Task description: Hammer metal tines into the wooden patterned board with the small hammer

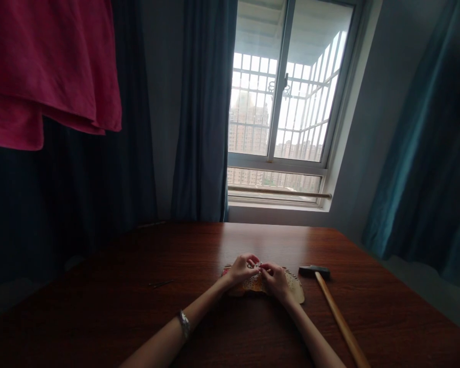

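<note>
A flat piece with a rounded outline (296, 290) lies on the table in front of me. Its right end is cream with a row of dark marks along the upper edge, its middle is orange and speckled, and a bit of red shows at the left. Over its middle, my left hand (244, 269) and my right hand (276, 280) meet with fingertips pinched close together. Something small and pale shows between them, too tiny to name. Both hands cover part of the piece. A silvery bracelet (184, 324) circles my left forearm.
On the dark reddish wooden table (111, 317), a hammer (335, 312) with a wooden handle lies to the right of my right hand. Thin dark sticks (161, 283) lie at the left. Beyond the table are a barred window (278, 102) and blue curtains (205, 117). Pink cloth (57, 66) hangs upper left.
</note>
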Demonstrator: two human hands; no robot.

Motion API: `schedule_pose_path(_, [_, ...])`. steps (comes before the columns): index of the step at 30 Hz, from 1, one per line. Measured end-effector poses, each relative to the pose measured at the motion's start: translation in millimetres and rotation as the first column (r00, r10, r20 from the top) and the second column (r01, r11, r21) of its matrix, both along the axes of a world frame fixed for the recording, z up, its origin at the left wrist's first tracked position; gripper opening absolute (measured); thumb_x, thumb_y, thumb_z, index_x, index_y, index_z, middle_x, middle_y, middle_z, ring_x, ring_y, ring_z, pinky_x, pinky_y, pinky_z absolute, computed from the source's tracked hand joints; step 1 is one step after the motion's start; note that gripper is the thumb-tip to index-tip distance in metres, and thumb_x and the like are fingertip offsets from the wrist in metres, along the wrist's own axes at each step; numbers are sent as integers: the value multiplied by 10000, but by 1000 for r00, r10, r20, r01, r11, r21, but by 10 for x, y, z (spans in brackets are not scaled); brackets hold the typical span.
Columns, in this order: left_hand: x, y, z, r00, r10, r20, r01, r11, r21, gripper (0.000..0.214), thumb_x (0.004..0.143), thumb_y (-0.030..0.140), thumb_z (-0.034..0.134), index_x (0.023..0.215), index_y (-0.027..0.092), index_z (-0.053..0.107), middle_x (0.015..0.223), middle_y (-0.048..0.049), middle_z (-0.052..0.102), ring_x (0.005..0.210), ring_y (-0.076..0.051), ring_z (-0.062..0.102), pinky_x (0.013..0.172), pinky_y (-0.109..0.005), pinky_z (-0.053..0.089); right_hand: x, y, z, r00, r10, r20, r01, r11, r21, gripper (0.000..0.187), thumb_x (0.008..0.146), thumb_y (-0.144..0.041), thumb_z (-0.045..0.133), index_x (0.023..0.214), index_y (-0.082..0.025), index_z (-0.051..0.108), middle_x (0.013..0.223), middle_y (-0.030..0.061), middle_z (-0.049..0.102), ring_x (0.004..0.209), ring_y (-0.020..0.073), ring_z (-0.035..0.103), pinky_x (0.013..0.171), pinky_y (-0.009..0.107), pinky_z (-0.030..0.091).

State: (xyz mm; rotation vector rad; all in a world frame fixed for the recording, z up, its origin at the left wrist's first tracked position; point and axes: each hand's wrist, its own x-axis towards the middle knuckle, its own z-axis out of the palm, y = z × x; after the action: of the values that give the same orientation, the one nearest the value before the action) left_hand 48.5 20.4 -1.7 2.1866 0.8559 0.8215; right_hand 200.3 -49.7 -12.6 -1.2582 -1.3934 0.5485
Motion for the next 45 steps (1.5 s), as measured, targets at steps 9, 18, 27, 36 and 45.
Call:
schedule_pose_path(9, [49,-26,16,999,-4,-33,7,995,103,233,698,314,595,840,141,662,807,-35,664,746,-158,590,679,-240,448,-15,23,-43,996,9,93,-12,1000,27,109,690,-277,586,662,-294,690,808,2,625,670,149,555,639,253,426])
schedule_pose_path(18, [25,-35,59,1000,27,4,-27,1000,16,277,696,384,603,774,132,687,743,-45,670,697,-162,594,635,-236,451,-22,12,-83,986,-17,164,9,999,46,125,701,-300,572,672,-296,694,805,5,620,612,134,524,619,253,407])
schedule_pose_path(27, [16,19,24,1000,-1,-24,0,999,-34,261,672,346,622,801,127,682,725,-34,659,694,-155,578,602,-220,434,-11,4,-92,970,-19,241,4,998,60,154,728,-252,549,682,-310,685,797,-2,614,667,145,542,644,243,406])
schedule_pose_path(36, [12,46,-5,999,-13,-35,11,997,-76,263,681,330,602,810,116,681,738,-31,667,690,-141,578,613,-204,429,-31,-58,-18,955,-10,296,-2,999,40,194,729,-215,522,846,-263,669,854,6,593,665,124,549,657,226,434])
schedule_pose_path(45, [29,45,-53,1000,13,-15,-14,998,-69,240,661,291,601,802,119,693,737,-29,675,670,-130,569,625,-201,414,308,-278,286,857,-199,475,138,977,159,364,781,-212,415,1119,-199,551,1041,79,541,840,175,575,799,320,454])
